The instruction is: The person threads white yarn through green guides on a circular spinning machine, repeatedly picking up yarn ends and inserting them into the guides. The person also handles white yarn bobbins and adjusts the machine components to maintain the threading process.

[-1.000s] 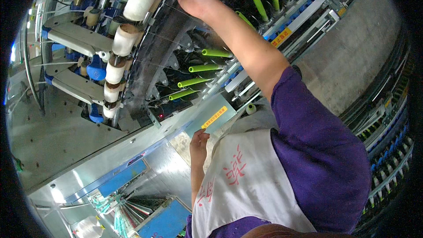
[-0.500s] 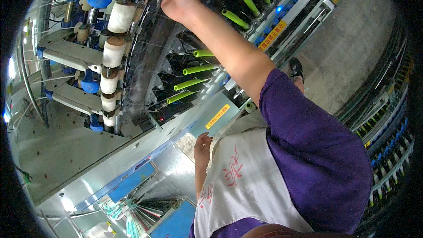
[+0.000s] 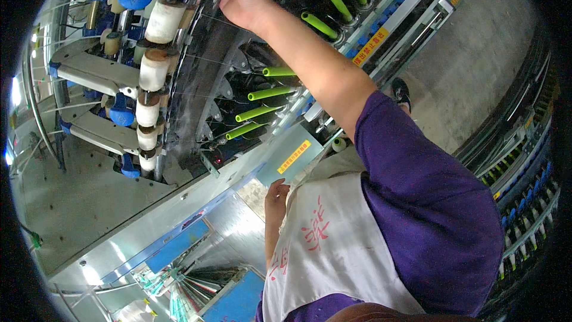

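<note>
My right hand (image 3: 245, 1) is raised over the spinning machine, its fingers closed in a pinch beside the drafting rollers. What the fingertips hold, if anything, is too small to make out. To its left, white rollers (image 3: 154, 70) sit in a row along grey pressure arms (image 3: 89, 70) with blue end pieces (image 3: 122, 110). Below my right forearm stand several bright green tubes (image 3: 271, 93) on the spindle rail. Low by the apron (image 3: 333, 226), my left hand (image 3: 276, 195) hangs with loosely bent fingers, and nothing shows in it.
A pale machine end panel (image 3: 292, 152) with a yellow label lies beyond my left hand. Blue boxes (image 3: 229, 301) and a bundle of thin rods (image 3: 193, 292) are at lower left. Grey floor (image 3: 471, 77) runs along the right, with another machine row (image 3: 527, 220) past it.
My right hand has shifted very slightly right and stays closed by the rollers. My left hand has barely moved.
</note>
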Tool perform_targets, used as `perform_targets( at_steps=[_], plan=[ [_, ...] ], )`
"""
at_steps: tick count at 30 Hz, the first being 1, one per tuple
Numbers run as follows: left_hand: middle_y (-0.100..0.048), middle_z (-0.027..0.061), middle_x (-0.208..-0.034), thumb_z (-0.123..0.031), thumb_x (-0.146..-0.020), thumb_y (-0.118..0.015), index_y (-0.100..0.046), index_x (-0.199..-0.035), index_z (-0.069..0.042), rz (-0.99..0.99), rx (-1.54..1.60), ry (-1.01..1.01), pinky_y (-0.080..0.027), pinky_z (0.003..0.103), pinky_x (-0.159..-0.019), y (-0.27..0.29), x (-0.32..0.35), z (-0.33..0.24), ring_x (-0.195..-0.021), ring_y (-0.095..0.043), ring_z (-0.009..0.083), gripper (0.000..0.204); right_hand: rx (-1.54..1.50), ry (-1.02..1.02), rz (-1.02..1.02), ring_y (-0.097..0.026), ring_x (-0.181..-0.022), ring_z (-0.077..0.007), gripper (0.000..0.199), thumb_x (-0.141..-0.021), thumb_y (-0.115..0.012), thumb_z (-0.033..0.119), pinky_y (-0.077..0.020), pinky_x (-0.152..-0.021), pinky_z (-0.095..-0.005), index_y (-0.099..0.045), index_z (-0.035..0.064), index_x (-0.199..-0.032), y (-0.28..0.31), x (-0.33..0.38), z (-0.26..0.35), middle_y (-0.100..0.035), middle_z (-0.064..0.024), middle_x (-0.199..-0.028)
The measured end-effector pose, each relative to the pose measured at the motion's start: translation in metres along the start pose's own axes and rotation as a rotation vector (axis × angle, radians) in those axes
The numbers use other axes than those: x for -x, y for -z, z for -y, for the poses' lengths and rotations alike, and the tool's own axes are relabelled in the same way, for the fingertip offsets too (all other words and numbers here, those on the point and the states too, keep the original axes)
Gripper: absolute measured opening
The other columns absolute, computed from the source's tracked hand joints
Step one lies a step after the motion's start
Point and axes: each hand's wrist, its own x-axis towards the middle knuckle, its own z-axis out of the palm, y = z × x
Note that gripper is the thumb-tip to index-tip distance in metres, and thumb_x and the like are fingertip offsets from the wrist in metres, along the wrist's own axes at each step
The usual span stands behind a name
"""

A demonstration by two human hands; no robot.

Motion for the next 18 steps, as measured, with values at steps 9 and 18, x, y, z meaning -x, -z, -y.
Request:
perform_targets(
  at_steps=[9,18],
  plan=[
    [-0.06,0.0031,-0.087,-0.004,-0.088,-0.051,-0.052,-0.114,-0.004,0.037,0.054,-0.074,-0.045,0.024,-0.074,0.002,-0.01,-0.002,-0.083,-0.055,0.011,0.025,0.13,0.019,-0.006,-0.051,-0.069,-0.019,0.007,-0.064,-0.047,-0.003,-0.0408,-0.068,-0.0269,-0.052,0.002,-0.065,0.001,0.006,0.0,-0.055,-0.0057,-0.07],
    [-0.06,0.0025,-0.084,-0.004,-0.087,-0.053,-0.053,-0.114,-0.004,0.045,-0.051,-0.069,-0.044,0.023,-0.075,-0.003,-0.012,-0.013,-0.08,-0.055,0.0096,0.027,0.372,0.001,0.02,-0.059,-0.087,-0.0235,0.016,-0.075,-0.05,0.003,-0.0438,-0.086,-0.0379,-0.056,0.0023,-0.09,0.018,0.01,0.005,-0.061,-0.0112,-0.087]
  ],
)
